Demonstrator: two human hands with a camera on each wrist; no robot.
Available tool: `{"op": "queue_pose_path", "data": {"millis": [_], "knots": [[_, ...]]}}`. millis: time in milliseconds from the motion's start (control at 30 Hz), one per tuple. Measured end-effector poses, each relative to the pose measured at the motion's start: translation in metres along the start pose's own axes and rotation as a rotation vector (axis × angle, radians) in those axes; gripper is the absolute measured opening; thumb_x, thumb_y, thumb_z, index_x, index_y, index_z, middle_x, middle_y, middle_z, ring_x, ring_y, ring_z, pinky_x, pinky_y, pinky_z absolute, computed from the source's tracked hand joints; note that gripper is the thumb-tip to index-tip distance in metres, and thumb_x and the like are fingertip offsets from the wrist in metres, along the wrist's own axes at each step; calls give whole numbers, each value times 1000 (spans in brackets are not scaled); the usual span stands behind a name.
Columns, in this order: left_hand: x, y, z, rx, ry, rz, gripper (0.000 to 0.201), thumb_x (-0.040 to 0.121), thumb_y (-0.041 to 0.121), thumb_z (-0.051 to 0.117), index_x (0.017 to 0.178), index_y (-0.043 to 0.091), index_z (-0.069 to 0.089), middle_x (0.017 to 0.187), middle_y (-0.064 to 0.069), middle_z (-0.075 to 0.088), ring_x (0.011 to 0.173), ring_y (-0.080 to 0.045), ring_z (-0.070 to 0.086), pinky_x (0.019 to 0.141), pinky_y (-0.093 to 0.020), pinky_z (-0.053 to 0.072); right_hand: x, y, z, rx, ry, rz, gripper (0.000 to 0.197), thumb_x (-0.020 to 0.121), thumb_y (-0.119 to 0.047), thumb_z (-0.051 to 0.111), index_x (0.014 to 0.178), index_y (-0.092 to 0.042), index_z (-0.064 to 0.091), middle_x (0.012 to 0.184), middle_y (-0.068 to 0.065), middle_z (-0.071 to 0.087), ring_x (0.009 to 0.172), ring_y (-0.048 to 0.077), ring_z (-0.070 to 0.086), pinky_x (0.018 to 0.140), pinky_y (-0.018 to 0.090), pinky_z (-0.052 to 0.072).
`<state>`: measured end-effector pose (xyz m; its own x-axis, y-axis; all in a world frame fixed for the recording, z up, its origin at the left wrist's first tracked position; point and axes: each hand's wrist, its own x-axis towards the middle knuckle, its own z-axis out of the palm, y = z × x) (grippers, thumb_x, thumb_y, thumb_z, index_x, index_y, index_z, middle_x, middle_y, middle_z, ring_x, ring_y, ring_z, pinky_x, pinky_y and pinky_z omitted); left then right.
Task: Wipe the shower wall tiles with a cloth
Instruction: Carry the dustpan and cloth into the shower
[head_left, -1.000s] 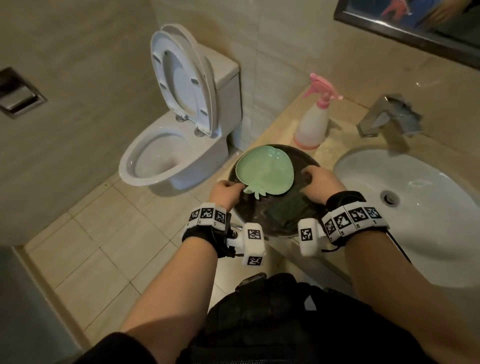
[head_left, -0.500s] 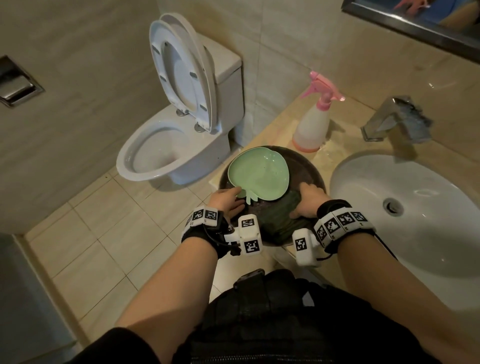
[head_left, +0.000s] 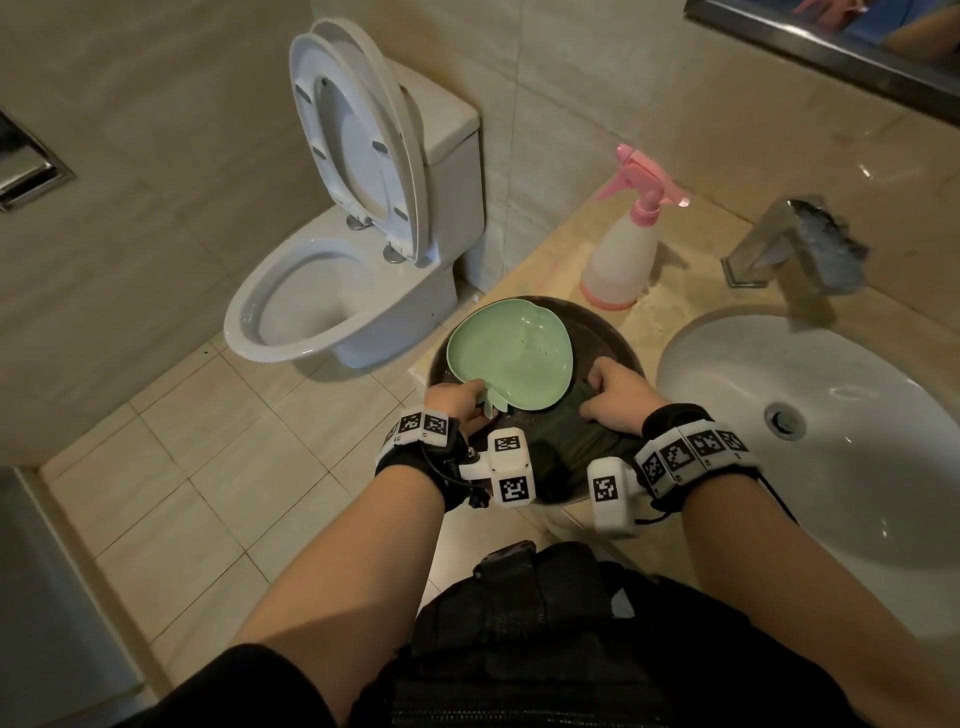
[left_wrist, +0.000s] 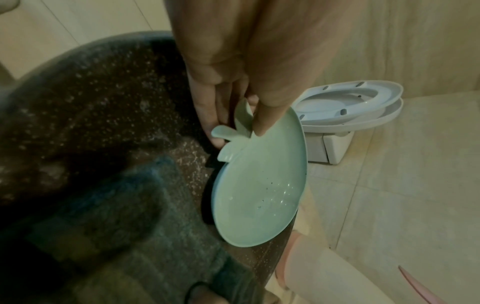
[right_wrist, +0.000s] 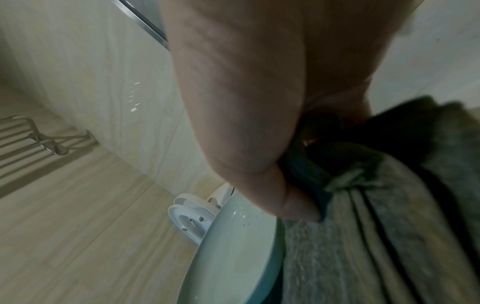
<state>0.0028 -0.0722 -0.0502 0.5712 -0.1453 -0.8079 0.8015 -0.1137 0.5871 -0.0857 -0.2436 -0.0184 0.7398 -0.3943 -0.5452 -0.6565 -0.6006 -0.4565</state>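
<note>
A dark speckled basin (head_left: 608, 332) stands on the beige counter left of the sink. Inside it lies a dark green-grey cloth (head_left: 576, 447) (left_wrist: 124, 216) (right_wrist: 363, 246). A pale green apple-shaped plate (head_left: 511, 358) (left_wrist: 262, 185) (right_wrist: 233, 246) is tilted up over the basin's left part. My left hand (head_left: 457, 405) (left_wrist: 233, 115) pinches the plate by its stem-and-leaf tab. My right hand (head_left: 618, 395) (right_wrist: 272, 164) grips a bunched fold of the cloth just right of the plate.
A pink-topped spray bottle (head_left: 623, 249) stands behind the basin. The white sink (head_left: 727, 364) and chrome tap (head_left: 795, 244) are to the right. A toilet (head_left: 332, 291) with its lid up stands to the left on the tiled floor. Beige tiled walls (head_left: 156, 130) surround.
My right hand has come off the basin's far rim, moved nearer to me and taken hold of the cloth. The left hand keeps the plate tilted up.
</note>
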Motion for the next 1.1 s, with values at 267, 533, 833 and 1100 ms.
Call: {"op": "queue_pose_path", "data": {"millis": [267, 533, 833, 1100], "knots": [[0, 3, 3, 30, 75, 38, 3, 93, -1, 52, 92, -3, 55, 84, -20, 62, 65, -26, 61, 50, -31, 55, 7, 6, -9, 102, 0, 35, 61, 80, -14, 68, 130, -13, 34, 126, 8, 46, 114, 27, 50, 94, 37, 44], [-15, 11, -12, -154, 126, 74, 10, 92, -1, 54, 82, -1, 52, 78, -17, 57, 66, -26, 56, 58, -34, 55, 7, -16, -17, 333, 86, -64, 52, 73, -5, 69, 121, -12, 50, 115, 9, 61, 104, 27, 57, 90, 37, 48], [-53, 24, -74, -390, 212, 184, 6, 90, -1, 54, 85, -1, 57, 81, -16, 61, 71, -28, 60, 72, -40, 56, -13, -97, -12, 490, 156, -308, 32, 79, 0, 63, 102, -18, 50, 99, 6, 63, 93, 24, 62, 83, 37, 52], [-88, 14, -169, -566, 391, 268, 4, 90, -1, 50, 93, -1, 54, 83, -16, 59, 68, -24, 58, 52, -22, 56, -44, -187, 31, 454, 71, -478, 34, 82, -1, 62, 107, -20, 49, 102, 2, 58, 94, 18, 56, 78, 24, 43]]}}
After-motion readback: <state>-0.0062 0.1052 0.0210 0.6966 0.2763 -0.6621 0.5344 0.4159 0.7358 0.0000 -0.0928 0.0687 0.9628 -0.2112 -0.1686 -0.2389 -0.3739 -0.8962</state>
